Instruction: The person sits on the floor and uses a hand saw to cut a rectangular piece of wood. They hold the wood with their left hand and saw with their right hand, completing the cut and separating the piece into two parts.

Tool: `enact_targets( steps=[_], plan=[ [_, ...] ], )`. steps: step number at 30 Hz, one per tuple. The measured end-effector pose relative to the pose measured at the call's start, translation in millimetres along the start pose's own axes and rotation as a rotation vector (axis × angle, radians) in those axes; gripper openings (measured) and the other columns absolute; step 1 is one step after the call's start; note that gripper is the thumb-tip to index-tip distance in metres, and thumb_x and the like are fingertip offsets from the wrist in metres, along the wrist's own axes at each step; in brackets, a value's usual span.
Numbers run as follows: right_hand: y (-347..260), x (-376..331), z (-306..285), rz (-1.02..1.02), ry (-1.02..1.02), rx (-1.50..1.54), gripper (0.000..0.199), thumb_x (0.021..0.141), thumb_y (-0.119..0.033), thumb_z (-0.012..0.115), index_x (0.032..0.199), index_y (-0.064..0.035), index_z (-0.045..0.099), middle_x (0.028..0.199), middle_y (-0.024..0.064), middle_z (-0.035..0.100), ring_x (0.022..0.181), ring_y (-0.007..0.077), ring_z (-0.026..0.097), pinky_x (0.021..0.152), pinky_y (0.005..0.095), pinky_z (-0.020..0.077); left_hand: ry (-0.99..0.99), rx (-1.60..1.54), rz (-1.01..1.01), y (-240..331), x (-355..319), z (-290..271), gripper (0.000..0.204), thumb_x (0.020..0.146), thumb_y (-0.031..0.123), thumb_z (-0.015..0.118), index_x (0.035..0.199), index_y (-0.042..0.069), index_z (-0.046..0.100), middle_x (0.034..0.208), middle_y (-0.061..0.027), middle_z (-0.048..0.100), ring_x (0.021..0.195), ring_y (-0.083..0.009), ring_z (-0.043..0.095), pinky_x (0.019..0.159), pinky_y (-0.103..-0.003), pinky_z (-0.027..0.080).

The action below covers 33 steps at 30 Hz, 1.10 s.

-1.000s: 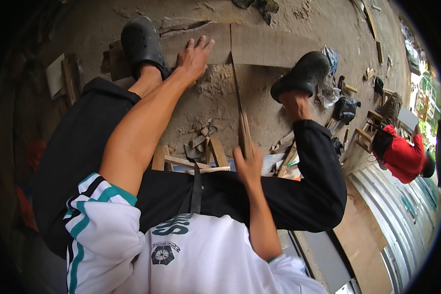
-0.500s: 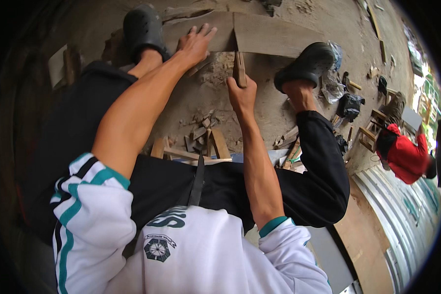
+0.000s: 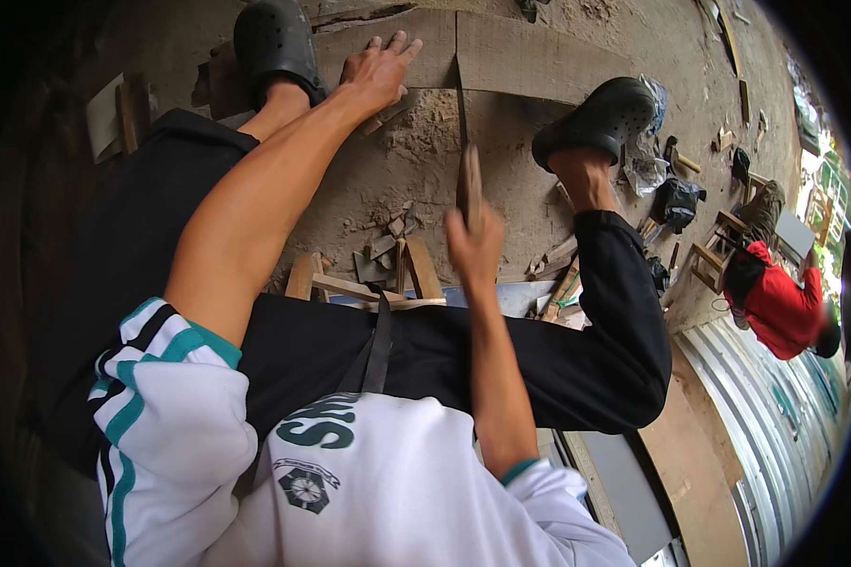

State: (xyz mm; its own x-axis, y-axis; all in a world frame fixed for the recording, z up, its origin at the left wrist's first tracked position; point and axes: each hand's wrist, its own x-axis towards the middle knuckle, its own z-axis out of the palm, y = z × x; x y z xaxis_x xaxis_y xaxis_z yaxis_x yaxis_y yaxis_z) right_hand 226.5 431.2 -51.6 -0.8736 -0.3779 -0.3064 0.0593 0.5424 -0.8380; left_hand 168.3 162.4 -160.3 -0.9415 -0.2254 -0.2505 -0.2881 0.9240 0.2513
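Note:
A long, flat wooden board (image 3: 539,59) lies across the far side, with both of my dark clogs on or against it. My left hand (image 3: 378,74) rests on its left part, fingers stretched out and apart. In my right hand (image 3: 476,244) is the wooden handle of a handsaw (image 3: 470,180), with my fingers closed round it. The thin, dark blade runs away from me to the board's near edge, in line with a dark cut across the board. Motion blurs the right hand and handle slightly, and the blade's teeth cannot be made out.
Wood offcuts (image 3: 424,269) and a small wooden frame lie between my legs. Beyond my right foot are a hammer (image 3: 686,161) and a black plastic bag (image 3: 676,203). A person in red (image 3: 775,298) is at the far right, near corrugated metal sheeting (image 3: 756,416).
My right hand has drawn the saw back toward me, so more blade shows on the near side of the board. My left hand stays on the board.

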Motion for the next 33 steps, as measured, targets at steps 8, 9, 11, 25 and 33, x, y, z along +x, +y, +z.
enact_targets(
  steps=[8,9,11,25,33],
  plan=[
    [-10.6,46.7,1.1,0.094,0.005,0.050,0.018,0.080,-0.012,0.064,0.073,0.0020,0.054,0.059,0.0023,0.046,0.058,0.0091,0.045,0.054,0.0310,0.0398,-0.003,0.026,0.013,4.0,4.5,5.1,0.093,0.079,0.025,0.077,0.154,0.022,0.023,0.157,-0.0140,0.029,0.132,-0.0469,0.042,0.104,-0.048,0.046],
    [-4.6,48.2,10.1,0.093,0.025,0.089,0.019,0.080,-0.013,0.064,0.073,0.0020,0.054,0.059,0.0024,0.046,0.058,0.0091,0.044,0.054,0.0308,0.0396,-0.001,0.036,0.012,0.4,6.6,4.8,0.093,0.079,0.026,0.078,0.154,0.022,0.023,0.157,-0.0143,0.029,0.133,-0.0471,0.041,0.104,-0.048,0.045],
    [-5.6,34.4,1.2,0.048,0.004,0.069,0.020,0.080,-0.013,0.064,0.072,0.0014,0.053,0.058,0.0028,0.047,0.057,0.0099,0.045,0.053,0.0314,0.0398,0.021,0.018,-0.013,-7.1,8.6,8.5,0.093,0.079,0.025,0.077,0.154,0.021,0.023,0.157,-0.0151,0.029,0.133,-0.0475,0.041,0.105,-0.048,0.045],
    [-18.2,32.7,0.8,0.038,-0.035,0.042,0.019,0.080,-0.012,0.063,0.071,0.0011,0.053,0.056,0.0065,0.046,0.054,0.0110,0.045,0.052,0.0325,0.0406,-0.003,0.003,0.001,-8.6,3.5,12.8,0.093,0.079,0.026,0.078,0.154,0.022,0.024,0.157,-0.0156,0.029,0.132,-0.0476,0.042,0.103,-0.049,0.046],
    [1.7,48.0,1.3,-0.014,0.000,0.030,0.020,0.077,-0.017,0.064,0.073,0.0020,0.057,0.056,0.0126,0.050,0.052,0.0159,0.049,0.054,0.0349,0.0432,-0.010,-0.019,0.040,1.0,0.7,3.9,0.087,0.081,0.028,0.074,0.154,0.023,0.025,0.158,-0.0161,0.026,0.135,-0.0492,0.037,0.102,-0.052,0.046]
  ],
)
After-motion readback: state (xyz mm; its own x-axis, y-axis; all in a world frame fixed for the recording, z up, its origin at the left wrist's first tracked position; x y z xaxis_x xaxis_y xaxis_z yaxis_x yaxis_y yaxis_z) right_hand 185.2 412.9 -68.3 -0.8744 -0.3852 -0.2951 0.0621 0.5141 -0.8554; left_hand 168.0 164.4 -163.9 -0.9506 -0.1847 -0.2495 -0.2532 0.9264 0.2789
